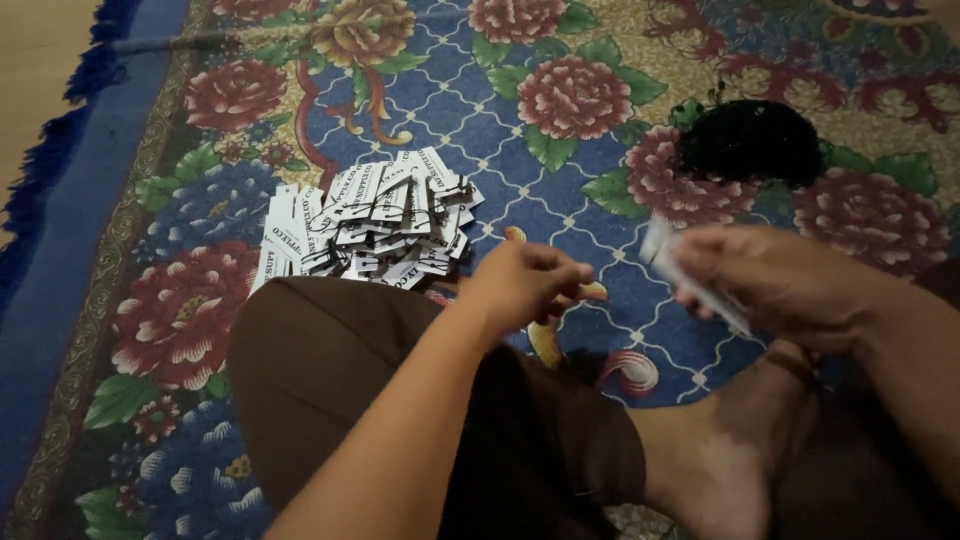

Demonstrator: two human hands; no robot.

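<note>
Floral carpet [600, 200] covers the floor, its blue fringed edge at left. Toward the carpet's middle lies a heap of white tags [365, 225]. Near the knee, the left hand [525, 285] is pinched closed, seemingly threading; the right hand [790, 285] grips a white tag [690, 275]. A black thread bundle [750, 140] sits beyond.

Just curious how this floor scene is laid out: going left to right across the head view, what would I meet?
Wooden floor → pile of white tags → left hand → right hand holding white tags.
</note>
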